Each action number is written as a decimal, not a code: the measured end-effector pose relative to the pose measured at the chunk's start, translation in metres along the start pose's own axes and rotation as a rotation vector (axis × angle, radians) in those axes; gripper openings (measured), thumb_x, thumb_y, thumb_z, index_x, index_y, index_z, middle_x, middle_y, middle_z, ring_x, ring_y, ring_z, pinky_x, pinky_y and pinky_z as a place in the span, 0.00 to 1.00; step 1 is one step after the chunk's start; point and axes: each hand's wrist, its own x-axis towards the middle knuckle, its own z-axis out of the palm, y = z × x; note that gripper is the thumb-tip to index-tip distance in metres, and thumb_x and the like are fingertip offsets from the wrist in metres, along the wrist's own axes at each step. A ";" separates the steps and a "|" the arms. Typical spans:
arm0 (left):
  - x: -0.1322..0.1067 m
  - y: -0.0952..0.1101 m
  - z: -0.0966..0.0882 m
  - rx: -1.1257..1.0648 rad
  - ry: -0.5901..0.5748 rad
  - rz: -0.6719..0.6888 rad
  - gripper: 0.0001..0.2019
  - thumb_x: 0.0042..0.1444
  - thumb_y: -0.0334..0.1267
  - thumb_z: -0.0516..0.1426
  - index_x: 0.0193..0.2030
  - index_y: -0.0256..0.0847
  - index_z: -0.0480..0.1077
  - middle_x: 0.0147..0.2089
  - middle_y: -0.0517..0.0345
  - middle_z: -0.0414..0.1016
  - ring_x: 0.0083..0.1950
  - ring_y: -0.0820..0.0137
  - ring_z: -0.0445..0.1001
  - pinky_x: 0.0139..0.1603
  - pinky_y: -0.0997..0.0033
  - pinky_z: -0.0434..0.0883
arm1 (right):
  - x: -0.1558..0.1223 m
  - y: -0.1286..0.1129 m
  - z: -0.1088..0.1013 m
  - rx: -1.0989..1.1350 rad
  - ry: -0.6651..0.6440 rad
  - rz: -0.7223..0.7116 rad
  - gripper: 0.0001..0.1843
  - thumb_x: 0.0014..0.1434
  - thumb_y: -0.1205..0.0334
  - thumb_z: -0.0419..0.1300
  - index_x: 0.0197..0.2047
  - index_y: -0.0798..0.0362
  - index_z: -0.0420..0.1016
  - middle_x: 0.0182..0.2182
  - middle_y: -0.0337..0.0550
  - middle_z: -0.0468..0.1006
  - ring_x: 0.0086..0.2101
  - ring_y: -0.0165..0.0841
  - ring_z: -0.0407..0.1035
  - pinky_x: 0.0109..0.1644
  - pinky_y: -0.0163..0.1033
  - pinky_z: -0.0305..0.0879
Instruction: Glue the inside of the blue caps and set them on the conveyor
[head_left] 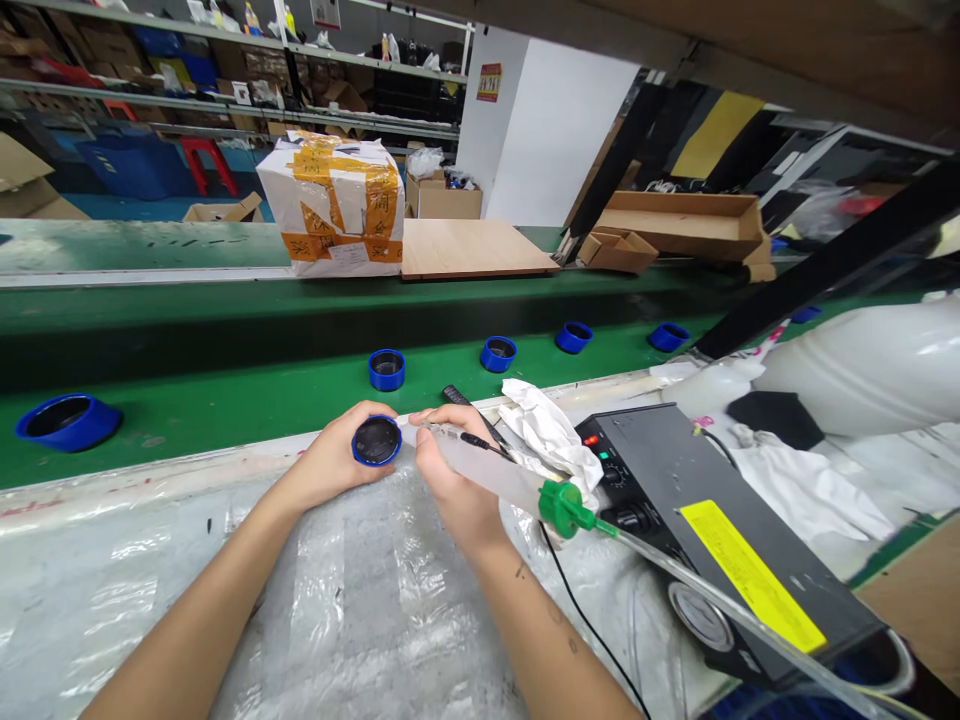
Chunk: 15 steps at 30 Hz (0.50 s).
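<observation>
My left hand (334,462) is closed around a blue cap (376,441) with a dark inside, held open side up over the plastic-covered bench. My right hand (450,470) grips a clear syringe barrel (491,470) with a green end fitting (564,507); its tip points at the cap's right edge. A clear tube runs from the green fitting down to the right.
A grey controller box (697,510) with a yellow label sits at the right, a white rag (544,430) beside it. Several blue caps (386,369) lie along the green conveyor belt (225,400). A taped carton (335,203) and a wooden board (472,248) stand behind.
</observation>
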 end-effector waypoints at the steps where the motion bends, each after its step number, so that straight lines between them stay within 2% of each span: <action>1: 0.000 -0.001 0.000 -0.001 -0.001 0.000 0.25 0.50 0.42 0.68 0.54 0.45 0.68 0.56 0.54 0.76 0.55 0.58 0.78 0.57 0.57 0.74 | 0.000 0.000 0.000 -0.005 0.003 0.000 0.04 0.60 0.65 0.64 0.39 0.47 0.75 0.38 0.37 0.84 0.43 0.37 0.79 0.51 0.43 0.74; 8: 0.001 0.001 -0.001 0.003 -0.007 0.013 0.24 0.50 0.41 0.68 0.54 0.45 0.68 0.56 0.54 0.76 0.55 0.58 0.77 0.58 0.57 0.73 | 0.002 -0.003 -0.004 -0.092 -0.017 -0.048 0.03 0.59 0.64 0.65 0.38 0.47 0.76 0.36 0.37 0.84 0.41 0.37 0.80 0.48 0.41 0.74; 15: 0.000 0.002 -0.001 0.019 0.005 0.018 0.24 0.50 0.42 0.67 0.53 0.45 0.69 0.54 0.54 0.77 0.53 0.58 0.78 0.57 0.58 0.73 | 0.002 -0.008 -0.005 -0.168 -0.041 -0.082 0.02 0.59 0.62 0.64 0.37 0.47 0.76 0.34 0.39 0.84 0.39 0.39 0.80 0.40 0.40 0.75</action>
